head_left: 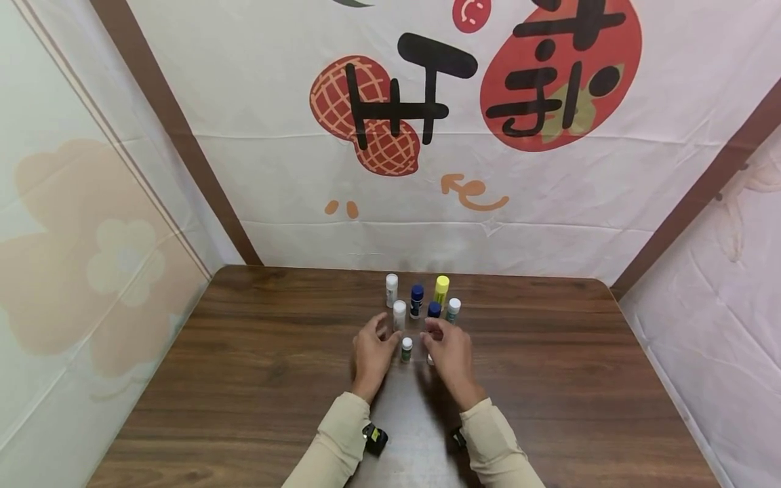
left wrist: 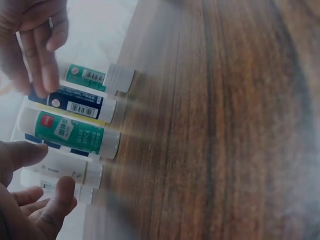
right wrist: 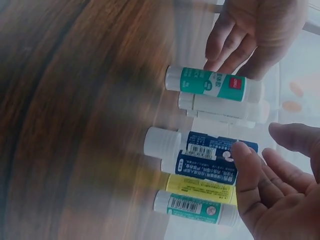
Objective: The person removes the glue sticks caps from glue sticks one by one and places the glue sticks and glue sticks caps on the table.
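Note:
Several upright glue sticks stand clustered on the table (head_left: 274, 379). In the head view, my left hand (head_left: 371, 352) is to the left of a small green glue stick (head_left: 406, 351) and a white glue stick (head_left: 399, 317), its fingers loosely bent and nothing in them. My right hand (head_left: 453, 352) hovers by a blue glue stick (head_left: 434, 310), partly hiding it. In the right wrist view its thumb and fingers are spread apart and hold nothing. A short white cylinder (right wrist: 162, 142) stands in front of the blue stick, mostly hidden by the right hand in the head view.
Behind are another white glue stick (head_left: 392, 291), a second blue one (head_left: 417, 302) and a yellow one (head_left: 441, 289). A white-capped green glue stick (head_left: 453, 310) stands at the right. A printed cloth (head_left: 274, 169) hangs along the table's back edge.

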### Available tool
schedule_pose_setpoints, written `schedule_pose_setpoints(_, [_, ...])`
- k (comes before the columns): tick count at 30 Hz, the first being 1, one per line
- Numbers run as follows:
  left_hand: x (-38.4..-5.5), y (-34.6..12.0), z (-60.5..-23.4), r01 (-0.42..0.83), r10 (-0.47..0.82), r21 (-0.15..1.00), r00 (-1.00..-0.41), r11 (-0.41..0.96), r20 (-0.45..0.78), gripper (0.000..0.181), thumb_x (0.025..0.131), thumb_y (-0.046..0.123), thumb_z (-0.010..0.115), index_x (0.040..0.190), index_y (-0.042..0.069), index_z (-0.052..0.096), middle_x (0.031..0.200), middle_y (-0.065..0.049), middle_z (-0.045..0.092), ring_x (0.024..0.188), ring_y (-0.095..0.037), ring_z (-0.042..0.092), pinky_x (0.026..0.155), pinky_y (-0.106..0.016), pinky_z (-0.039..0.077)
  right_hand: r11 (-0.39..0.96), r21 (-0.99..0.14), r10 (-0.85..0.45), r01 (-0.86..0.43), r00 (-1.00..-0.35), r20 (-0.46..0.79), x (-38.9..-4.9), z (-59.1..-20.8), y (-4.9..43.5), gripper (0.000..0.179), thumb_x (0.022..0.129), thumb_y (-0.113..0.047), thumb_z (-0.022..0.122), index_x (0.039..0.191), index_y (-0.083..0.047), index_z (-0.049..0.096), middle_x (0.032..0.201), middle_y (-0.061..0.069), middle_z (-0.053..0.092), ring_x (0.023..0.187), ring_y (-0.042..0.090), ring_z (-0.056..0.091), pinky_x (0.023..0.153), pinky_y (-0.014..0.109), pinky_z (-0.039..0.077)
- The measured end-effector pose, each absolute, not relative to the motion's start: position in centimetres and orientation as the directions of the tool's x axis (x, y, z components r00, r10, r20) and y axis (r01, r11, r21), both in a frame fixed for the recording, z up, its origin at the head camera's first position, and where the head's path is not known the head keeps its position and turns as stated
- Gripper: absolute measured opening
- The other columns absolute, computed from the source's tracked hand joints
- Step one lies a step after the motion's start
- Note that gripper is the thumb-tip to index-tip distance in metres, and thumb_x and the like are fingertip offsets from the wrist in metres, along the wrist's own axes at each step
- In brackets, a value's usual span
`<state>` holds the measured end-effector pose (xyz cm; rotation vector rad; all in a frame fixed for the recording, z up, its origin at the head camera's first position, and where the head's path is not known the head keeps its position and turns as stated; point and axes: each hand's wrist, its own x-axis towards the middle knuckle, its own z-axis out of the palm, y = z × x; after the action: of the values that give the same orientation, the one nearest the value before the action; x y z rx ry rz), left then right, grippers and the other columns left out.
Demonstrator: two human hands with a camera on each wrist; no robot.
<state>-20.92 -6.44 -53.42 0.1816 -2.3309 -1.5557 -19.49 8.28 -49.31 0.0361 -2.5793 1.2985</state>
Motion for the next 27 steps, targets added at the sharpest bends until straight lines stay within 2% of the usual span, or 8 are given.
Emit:
schedule_pose_setpoints(5, [-21.6,-6.1,-53.9,0.054,-0.266,0.925,-0.95,0.376,0.164,0.051,0.078,0.007,0.08,0.124,0.0,0.062,0.116,-0.023,0.064,0.101,-0.035,0.065,0.083,-0.042,0.054,0.572,-0.807,0.078,-0.145,-0.97,0.229,-19.6,-49.2,8.0,0.025,0.082,-0.008,0.076,0.106,-0.004,0.072,0.097,0.008,0.072,0.082,0.018,0.07,0.069,0.034,0.056])
schedule_pose_setpoints(10, [-22.3,-5.8,-54.4,0.047,-0.253,0.932,-0.957,0.358,0.145,0.049,0.079,0.006,0.078,0.125,0.001,0.062,0.117,-0.019,0.065,0.103,-0.031,0.065,0.084,-0.039,0.054,0.568,-0.811,0.078,-0.138,-0.972,0.22,-19.6,-49.5,7.9,0.026,0.082,-0.009,0.076,0.107,-0.002,0.071,0.098,0.01,0.072,0.082,0.019,0.07,0.07,0.035,0.056])
schedule_pose_setpoints(18, [-23.1,-5.3,-54.1,0.018,-0.284,0.934,-0.95,0.357,0.127,0.041,0.079,0.004,0.078,0.118,0.001,0.067,0.11,-0.016,0.069,0.1,-0.027,0.067,0.084,-0.039,0.054,0.565,-0.813,0.077,-0.145,-0.971,0.227,-19.5,-49.5,7.9,0.024,0.082,-0.01,0.076,0.105,-0.004,0.072,0.098,0.012,0.072,0.082,0.019,0.07,0.07,0.037,0.056])
schedule_pose_setpoints(27, [-23.4,-5.3,-54.2,0.078,-0.277,0.921,-0.941,0.381,0.194,0.031,0.08,0.002,0.076,0.11,-0.001,0.07,0.101,-0.016,0.071,0.092,-0.026,0.069,0.077,-0.038,0.056,0.549,-0.824,0.077,-0.141,-0.973,0.218,-19.5,-49.7,8.1,0.022,0.082,-0.011,0.077,0.103,-0.006,0.072,0.098,0.011,0.072,0.082,0.019,0.07,0.069,0.035,0.056])
